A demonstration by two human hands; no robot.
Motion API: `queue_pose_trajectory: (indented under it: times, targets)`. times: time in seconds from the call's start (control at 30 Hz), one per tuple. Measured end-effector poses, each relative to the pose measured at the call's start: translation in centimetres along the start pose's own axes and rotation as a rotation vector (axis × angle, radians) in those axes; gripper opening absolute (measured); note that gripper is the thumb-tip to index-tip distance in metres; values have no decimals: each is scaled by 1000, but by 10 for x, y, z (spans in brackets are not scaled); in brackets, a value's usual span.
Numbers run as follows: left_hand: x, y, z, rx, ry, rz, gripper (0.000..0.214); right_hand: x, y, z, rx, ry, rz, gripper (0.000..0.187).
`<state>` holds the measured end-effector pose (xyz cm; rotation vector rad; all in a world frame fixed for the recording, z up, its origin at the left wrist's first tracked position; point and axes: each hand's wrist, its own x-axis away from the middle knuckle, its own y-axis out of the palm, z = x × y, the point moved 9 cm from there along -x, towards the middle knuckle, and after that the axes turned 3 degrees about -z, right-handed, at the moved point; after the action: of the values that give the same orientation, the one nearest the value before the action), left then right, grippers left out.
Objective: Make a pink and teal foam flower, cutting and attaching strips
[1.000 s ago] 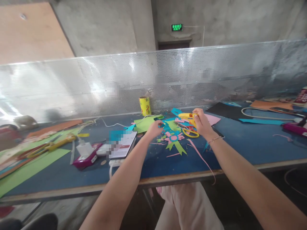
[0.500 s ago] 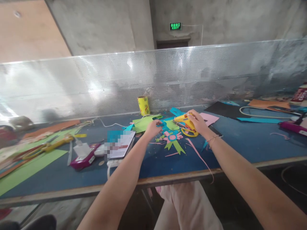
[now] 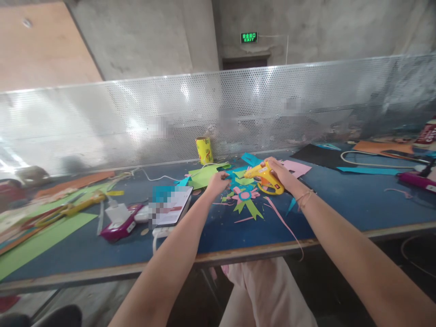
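My right hand (image 3: 281, 173) is wrapped round a yellow glue gun (image 3: 261, 170), its nozzle pointing left over small green and blue paper pieces. A yellow loop shows just under the gun. Across from the nozzle, my left hand (image 3: 218, 183) has its fingers pinched together by the blue paper; what they hold, if anything, is too small to make out. Just in front of both hands lies a paper flower (image 3: 245, 195) with pink petals, a blue ring and a pink centre. Two notched green paper tails (image 3: 251, 210) spread below it.
A phone (image 3: 173, 206) and a purple power strip (image 3: 121, 222) with a white plug lie left. Behind stand a yellow can (image 3: 204, 151) and a perforated metal screen (image 3: 238, 109). Black card (image 3: 318, 156) lies right. A pink strip (image 3: 285, 223) hangs over the table's front edge.
The glue gun has shifted slightly left and tipped, with its nozzle now lower and closer to the left hand. My left hand stays nearly in place. The paper flower has not moved.
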<state>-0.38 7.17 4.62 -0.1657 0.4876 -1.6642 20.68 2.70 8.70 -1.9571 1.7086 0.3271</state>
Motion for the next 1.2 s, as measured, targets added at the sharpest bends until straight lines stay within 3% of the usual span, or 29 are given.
queue_pose_trajectory:
  times: [0.4,0.67,1.03,1.2]
  targets:
    - [-2,-7,3,-31,58,15,10,5,7,15,-382,234,-56,33]
    - [-3,-5,2,-3,48,-9,8,10,19,4,-418,184,-199,35]
    - [3,-4,8,76,35,-13,8,26,24,-5,-405,190,-426,61]
    - [3,-4,7,98,26,-7,9,24,11,-6,-355,207,-306,60]
